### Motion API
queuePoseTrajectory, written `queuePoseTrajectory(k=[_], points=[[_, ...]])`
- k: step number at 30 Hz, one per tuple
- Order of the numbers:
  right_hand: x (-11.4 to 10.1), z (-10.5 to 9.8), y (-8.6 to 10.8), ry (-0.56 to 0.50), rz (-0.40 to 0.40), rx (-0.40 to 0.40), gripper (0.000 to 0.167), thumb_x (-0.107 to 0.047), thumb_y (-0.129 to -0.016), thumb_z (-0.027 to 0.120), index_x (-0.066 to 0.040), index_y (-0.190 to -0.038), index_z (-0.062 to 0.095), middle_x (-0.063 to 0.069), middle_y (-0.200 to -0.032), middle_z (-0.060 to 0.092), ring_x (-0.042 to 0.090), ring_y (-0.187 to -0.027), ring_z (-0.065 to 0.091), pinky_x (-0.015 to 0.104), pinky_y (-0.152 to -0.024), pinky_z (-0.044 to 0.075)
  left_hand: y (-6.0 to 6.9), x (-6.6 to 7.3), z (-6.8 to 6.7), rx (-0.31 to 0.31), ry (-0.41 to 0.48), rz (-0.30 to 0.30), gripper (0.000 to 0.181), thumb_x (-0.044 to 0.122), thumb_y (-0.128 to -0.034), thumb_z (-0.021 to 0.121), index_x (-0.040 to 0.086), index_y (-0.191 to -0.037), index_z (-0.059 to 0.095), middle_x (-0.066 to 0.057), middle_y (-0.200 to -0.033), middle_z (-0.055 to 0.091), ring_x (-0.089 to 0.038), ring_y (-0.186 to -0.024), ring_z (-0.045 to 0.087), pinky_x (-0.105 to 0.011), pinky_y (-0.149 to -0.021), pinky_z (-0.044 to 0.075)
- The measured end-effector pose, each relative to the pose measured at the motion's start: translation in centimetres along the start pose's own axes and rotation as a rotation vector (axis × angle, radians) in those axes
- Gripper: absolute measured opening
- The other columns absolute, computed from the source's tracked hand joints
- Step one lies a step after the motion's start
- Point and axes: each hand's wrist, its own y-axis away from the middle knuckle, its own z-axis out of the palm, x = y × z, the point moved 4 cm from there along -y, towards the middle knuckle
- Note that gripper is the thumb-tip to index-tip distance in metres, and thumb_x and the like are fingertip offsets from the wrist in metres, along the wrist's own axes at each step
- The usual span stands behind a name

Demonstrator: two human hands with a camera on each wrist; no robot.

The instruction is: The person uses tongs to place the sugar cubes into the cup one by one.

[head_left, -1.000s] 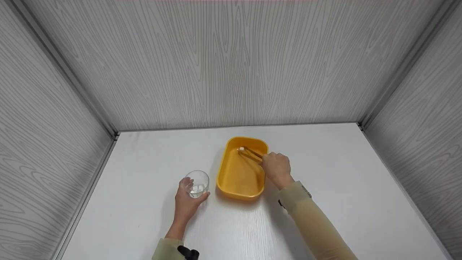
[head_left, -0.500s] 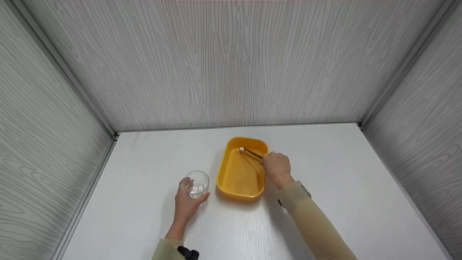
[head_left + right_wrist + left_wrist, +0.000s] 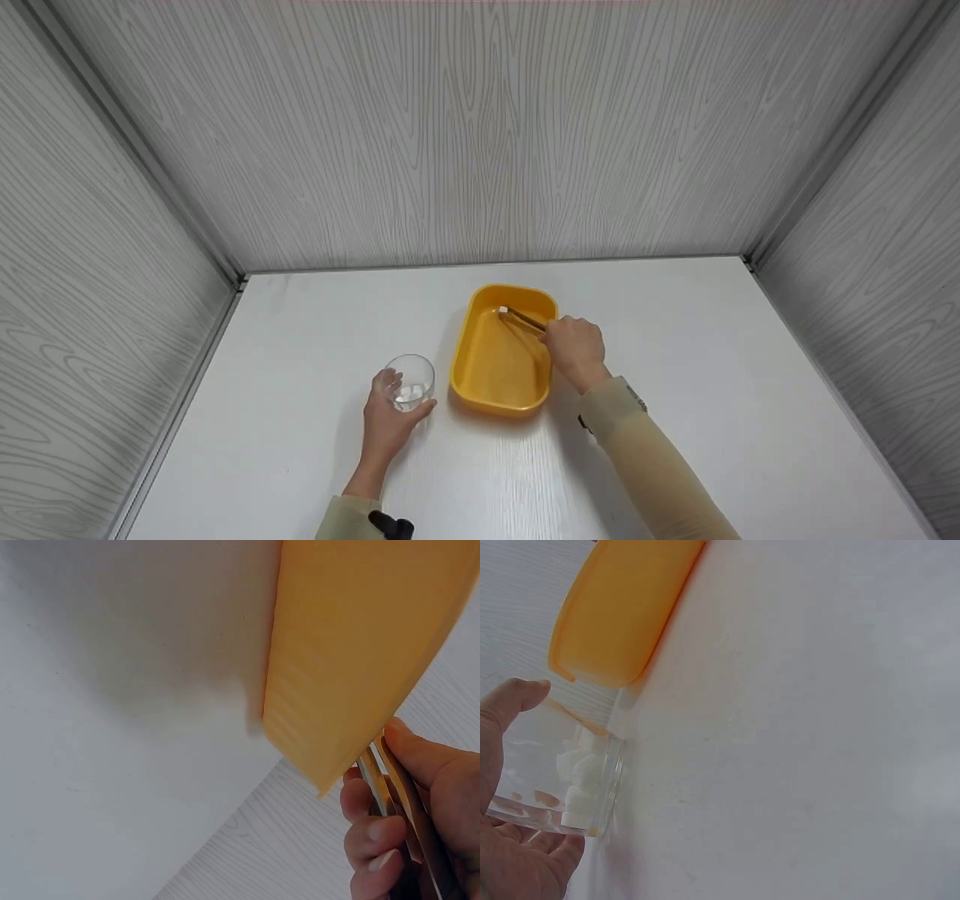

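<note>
In the head view, my left hand (image 3: pixel 386 424) holds a clear drinking glass (image 3: pixel 421 361) around its side, just left of the yellow tray (image 3: pixel 499 409). Several small white pieces (image 3: pixel 585 772) lie at the bottom of the glass (image 3: pixel 529 750), as the left wrist view shows. My right hand (image 3: pixel 575 349) is at the tray's right rim and grips metal tongs (image 3: pixel 527 320) that reach down inside. The tongs' arms (image 3: pixel 405 791) run between thumb and fingers in the right wrist view. Their tips meet at a small white cube (image 3: pixel 503 309) in the tray's far left part.
The tray stands on a white table (image 3: pixel 300 330) between grey wood-grain panels at the back (image 3: pixel 480 135), left (image 3: pixel 97 285) and right (image 3: pixel 870 300). White tabletop extends to both sides of the tray.
The tongs' tips, spread apart one second ago, have come together at the white cube. The left hand, the glass and the tray have stayed in place.
</note>
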Motion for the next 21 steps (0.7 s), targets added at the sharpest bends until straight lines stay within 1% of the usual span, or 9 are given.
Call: queuePoseTrajectory(k=[6, 13, 17, 21], points=[[0.05, 0.04, 0.02, 0.004, 0.005, 0.000, 0.031, -0.033, -0.090, 0.071, -0.003, -0.089, 0.077, 0.008, -0.066, 0.064, 0.018, -0.051, 0.055, 0.036, -0.047, 0.052, 0.01, -0.03, 0.01, 0.003, 0.014, -0.008, 0.093, 0.019, -0.0715, 0.088, -0.003, -0.144, 0.033, -0.023, -0.142, 0.047, -0.037, -0.133, 0.045, -0.046, -0.110, 0.037], [0.11, 0.03, 0.16, 0.014, -0.005, -0.005, 0.030, -0.032, -0.091, 0.071, -0.004, -0.090, 0.077, 0.008, -0.066, 0.064, 0.019, -0.050, 0.054, 0.037, -0.046, 0.052, -0.07, -0.08, 0.00, 0.004, 0.029, -0.007, 0.091, 0.017, -0.0712, 0.088, -0.003, -0.142, 0.034, -0.023, -0.141, 0.047, -0.037, -0.132, 0.046, -0.045, -0.110, 0.037], [0.13, -0.12, 0.27, 0.017, -0.007, 0.001, 0.030, -0.033, -0.090, 0.071, -0.004, -0.088, 0.077, 0.009, -0.067, 0.064, 0.020, -0.051, 0.056, 0.038, -0.046, 0.053, -0.10, -0.07, -0.04, 0.006, 0.045, -0.002, 0.092, 0.016, -0.0707, 0.088, -0.004, -0.142, 0.034, -0.025, -0.141, 0.047, -0.038, -0.131, 0.046, -0.046, -0.109, 0.038], [0.15, -0.44, 0.51, 0.011, -0.002, -0.003, 0.032, -0.035, -0.091, 0.069, -0.004, -0.089, 0.076, 0.009, -0.067, 0.064, 0.020, -0.051, 0.055, 0.038, -0.046, 0.052, -0.03, -0.04, -0.02, 0.002, 0.051, -0.012, 0.092, 0.016, -0.0709, 0.088, -0.004, -0.143, 0.034, -0.025, -0.142, 0.046, -0.038, -0.132, 0.045, -0.046, -0.109, 0.038]])
